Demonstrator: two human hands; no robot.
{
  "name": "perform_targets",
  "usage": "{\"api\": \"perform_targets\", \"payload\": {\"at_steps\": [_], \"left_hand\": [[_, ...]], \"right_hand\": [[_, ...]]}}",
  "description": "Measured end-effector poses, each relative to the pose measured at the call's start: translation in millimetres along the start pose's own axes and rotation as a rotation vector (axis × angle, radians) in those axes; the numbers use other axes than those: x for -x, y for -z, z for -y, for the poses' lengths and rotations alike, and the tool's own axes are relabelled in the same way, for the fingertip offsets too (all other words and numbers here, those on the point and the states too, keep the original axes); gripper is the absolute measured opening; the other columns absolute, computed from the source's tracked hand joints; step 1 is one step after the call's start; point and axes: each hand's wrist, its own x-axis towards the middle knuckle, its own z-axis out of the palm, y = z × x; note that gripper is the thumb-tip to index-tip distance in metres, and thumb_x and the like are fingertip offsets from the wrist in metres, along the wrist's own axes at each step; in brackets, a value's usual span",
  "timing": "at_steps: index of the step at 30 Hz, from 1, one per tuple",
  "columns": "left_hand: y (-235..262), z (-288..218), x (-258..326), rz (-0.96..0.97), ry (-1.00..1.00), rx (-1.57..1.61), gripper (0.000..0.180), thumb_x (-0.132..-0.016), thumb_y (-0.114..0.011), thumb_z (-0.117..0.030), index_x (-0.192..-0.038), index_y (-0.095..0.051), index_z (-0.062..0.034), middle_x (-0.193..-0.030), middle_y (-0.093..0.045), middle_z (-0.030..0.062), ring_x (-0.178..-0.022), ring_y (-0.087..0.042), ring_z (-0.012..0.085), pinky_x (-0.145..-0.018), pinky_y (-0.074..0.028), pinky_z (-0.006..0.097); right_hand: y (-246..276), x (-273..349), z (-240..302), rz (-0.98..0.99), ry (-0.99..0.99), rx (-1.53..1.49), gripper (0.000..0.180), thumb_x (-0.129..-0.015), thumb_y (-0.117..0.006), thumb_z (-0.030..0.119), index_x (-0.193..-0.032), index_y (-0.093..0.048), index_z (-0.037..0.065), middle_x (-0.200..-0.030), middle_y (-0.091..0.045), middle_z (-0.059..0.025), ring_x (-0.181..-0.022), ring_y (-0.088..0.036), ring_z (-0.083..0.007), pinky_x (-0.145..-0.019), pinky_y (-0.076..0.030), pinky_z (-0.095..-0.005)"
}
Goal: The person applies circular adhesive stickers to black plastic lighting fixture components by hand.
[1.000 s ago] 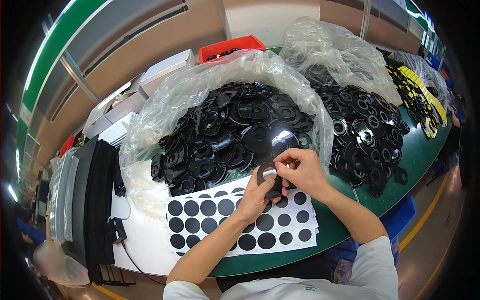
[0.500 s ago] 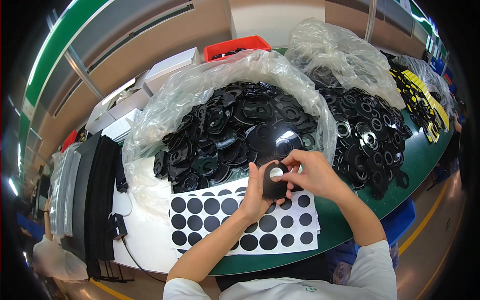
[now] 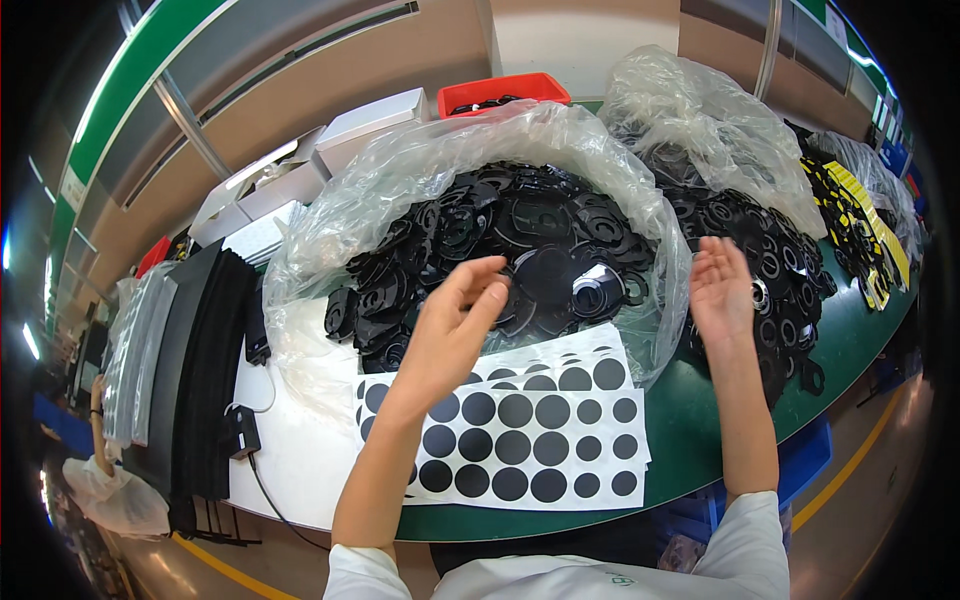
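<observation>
My left hand (image 3: 452, 325) is raised in front of a heap of glossy black plastic parts (image 3: 525, 215), its thumb and fingers apart and nothing visible in them. Further right, my right hand (image 3: 722, 292) hovers beside a second heap of black ring-shaped parts (image 3: 775, 255). Its fingers are loosely extended, palm turned up, and it appears to hold nothing. Below and between my forearms lie overlapping white sheets (image 3: 571, 430) bearing rows of black discs in larger and smaller sizes. My left forearm covers part of them.
Clear plastic bags (image 3: 330, 215) surround both heaps on the green table (image 3: 672, 430). Behind stand white boxes (image 3: 368, 125) and a red bin (image 3: 505, 90). Black sheets (image 3: 185, 350) and a small black adapter (image 3: 241, 432) are at left; yellow-and-black parts (image 3: 858, 230) lie far right. Another person (image 3: 115, 495) is at far left.
Both hands have parted and no longer hold the black plate with the round opening. My left hand moved up and left, my right hand up and right. The disc sheets are more exposed.
</observation>
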Motion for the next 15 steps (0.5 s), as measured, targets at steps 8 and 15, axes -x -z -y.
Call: {"api": "perform_targets", "payload": {"at_steps": [8,15], "left_hand": [[-22.8,70.1,-63.3,-0.375,-0.135,-1.311,0.04,-0.085,-0.062,-0.04,-0.08,-0.058,-0.0009,-0.081,-0.056,0.0146,-0.076,-0.06,0.0314,-0.059,-0.05,0.039],[-13.0,72.8,-65.7,-0.291,-0.012,-1.145,0.03,-0.078,-0.07,-0.024,-0.086,-0.061,0.0037,-0.1,-0.054,0.0173,-0.091,-0.057,0.0362,-0.07,-0.053,0.041]], "right_hand": [[-28.3,121.1,-57.0,1.338,0.21,1.665,0.028,-0.075,-0.076,0.027,-0.081,-0.063,0.003,-0.072,-0.059,-0.0076,-0.068,-0.06,-0.0222,-0.061,-0.049,-0.0322],[-12.5,113.4,-68.0,1.157,0.397,1.942,0.038,-0.071,-0.077,0.029,-0.089,-0.061,-0.001,-0.085,-0.062,-0.0142,-0.08,-0.06,-0.0312,-0.07,-0.048,-0.0396]]}}
